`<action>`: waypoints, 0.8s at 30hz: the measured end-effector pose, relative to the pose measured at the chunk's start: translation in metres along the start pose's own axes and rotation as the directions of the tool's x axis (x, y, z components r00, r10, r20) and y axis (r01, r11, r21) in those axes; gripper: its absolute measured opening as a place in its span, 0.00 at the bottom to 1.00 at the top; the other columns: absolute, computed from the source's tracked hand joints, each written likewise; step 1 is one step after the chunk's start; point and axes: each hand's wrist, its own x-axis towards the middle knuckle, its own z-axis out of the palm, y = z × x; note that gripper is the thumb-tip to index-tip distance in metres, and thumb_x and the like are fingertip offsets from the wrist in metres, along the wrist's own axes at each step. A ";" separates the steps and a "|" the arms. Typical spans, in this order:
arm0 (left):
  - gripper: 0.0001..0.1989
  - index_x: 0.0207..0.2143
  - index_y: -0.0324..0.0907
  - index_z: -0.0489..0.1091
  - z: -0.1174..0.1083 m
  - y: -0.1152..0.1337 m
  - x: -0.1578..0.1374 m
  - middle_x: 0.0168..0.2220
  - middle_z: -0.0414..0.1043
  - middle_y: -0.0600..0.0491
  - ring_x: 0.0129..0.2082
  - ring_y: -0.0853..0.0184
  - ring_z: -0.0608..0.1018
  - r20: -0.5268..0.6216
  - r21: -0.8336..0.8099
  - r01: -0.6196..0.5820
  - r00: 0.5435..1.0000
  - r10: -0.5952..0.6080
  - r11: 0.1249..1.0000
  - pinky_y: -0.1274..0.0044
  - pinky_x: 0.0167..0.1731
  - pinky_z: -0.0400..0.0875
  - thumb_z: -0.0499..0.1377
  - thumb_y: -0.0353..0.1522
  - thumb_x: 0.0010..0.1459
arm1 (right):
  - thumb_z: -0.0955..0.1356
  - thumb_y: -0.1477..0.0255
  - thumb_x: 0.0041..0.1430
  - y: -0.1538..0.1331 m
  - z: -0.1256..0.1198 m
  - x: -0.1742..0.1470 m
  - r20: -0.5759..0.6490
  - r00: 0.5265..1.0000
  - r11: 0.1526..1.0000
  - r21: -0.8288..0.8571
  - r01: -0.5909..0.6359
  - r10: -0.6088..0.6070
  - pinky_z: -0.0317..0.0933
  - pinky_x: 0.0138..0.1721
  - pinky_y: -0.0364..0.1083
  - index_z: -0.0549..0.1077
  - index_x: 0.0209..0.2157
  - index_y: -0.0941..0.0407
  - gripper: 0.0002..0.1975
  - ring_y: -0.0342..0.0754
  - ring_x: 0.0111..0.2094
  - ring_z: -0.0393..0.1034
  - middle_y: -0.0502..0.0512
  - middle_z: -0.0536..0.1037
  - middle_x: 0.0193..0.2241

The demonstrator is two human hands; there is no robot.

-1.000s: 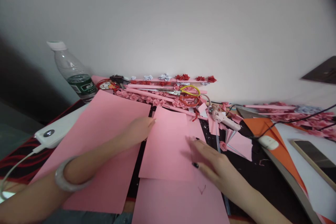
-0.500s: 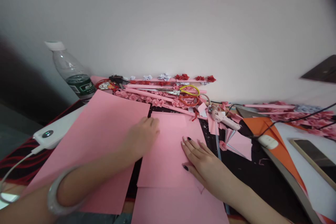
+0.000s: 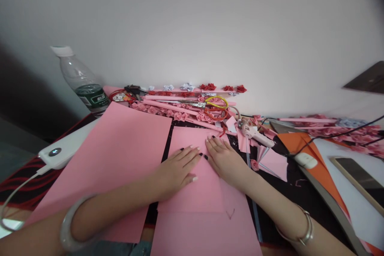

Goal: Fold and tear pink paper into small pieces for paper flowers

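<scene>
A folded piece of pink paper [image 3: 192, 196] lies on a longer pink sheet [image 3: 207, 234] at the front middle of the table. My left hand [image 3: 177, 170] rests flat on the folded paper, its fingers stretched toward the right. My right hand [image 3: 226, 160] also lies flat, its fingertips on the paper's upper right part and close to the left fingertips. Neither hand grips anything. Left of them is a large pink sheet [image 3: 129, 148], partly under my left forearm. A small dark V-shaped mark shows on the lower sheet.
Behind the sheets lie scissors [image 3: 216, 104], paper flowers [image 3: 208, 87] and rolled paper sticks [image 3: 171, 108]. A glue gun [image 3: 258, 134] is at the right, near a phone [image 3: 360, 180] and orange paper [image 3: 300, 144]. A water bottle [image 3: 93, 96] and a white power bank [image 3: 66, 148] stand left.
My left hand has moved right and flattened on the folded paper. My right hand has slid up toward the paper's far edge. The folded paper's right side now lies further left.
</scene>
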 end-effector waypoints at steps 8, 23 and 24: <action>0.26 0.61 0.41 0.42 0.000 0.000 -0.001 0.63 0.40 0.51 0.61 0.62 0.45 0.001 0.005 -0.003 1.000 0.003 1.000 0.69 0.58 0.44 0.41 0.40 0.62 | 0.57 0.74 0.58 0.000 0.004 0.024 -0.046 0.991 0.988 0.103 -0.117 0.122 0.54 0.51 0.48 0.58 0.54 0.70 0.23 0.54 0.56 0.54 0.71 0.61 0.54; 0.27 0.61 0.41 0.38 -0.004 -0.002 0.002 0.63 0.37 0.50 0.62 0.66 0.43 -0.074 -0.216 0.100 0.990 -0.118 0.971 0.71 0.59 0.46 0.42 0.36 0.62 | 0.61 0.71 0.54 0.005 -0.007 -0.007 0.144 0.915 0.703 0.599 -0.384 0.378 0.52 0.23 0.41 0.62 0.23 0.56 0.08 0.44 0.21 0.64 0.50 0.70 0.19; 0.27 0.61 0.42 0.37 -0.007 -0.005 0.002 0.63 0.35 0.50 0.62 0.66 0.43 -0.085 -0.260 0.131 0.984 -0.158 0.957 0.71 0.58 0.46 0.42 0.36 0.62 | 0.60 0.72 0.54 0.007 -0.006 -0.007 0.152 0.919 0.649 0.667 -0.366 0.363 0.51 0.22 0.40 0.61 0.23 0.55 0.07 0.42 0.20 0.62 0.47 0.68 0.17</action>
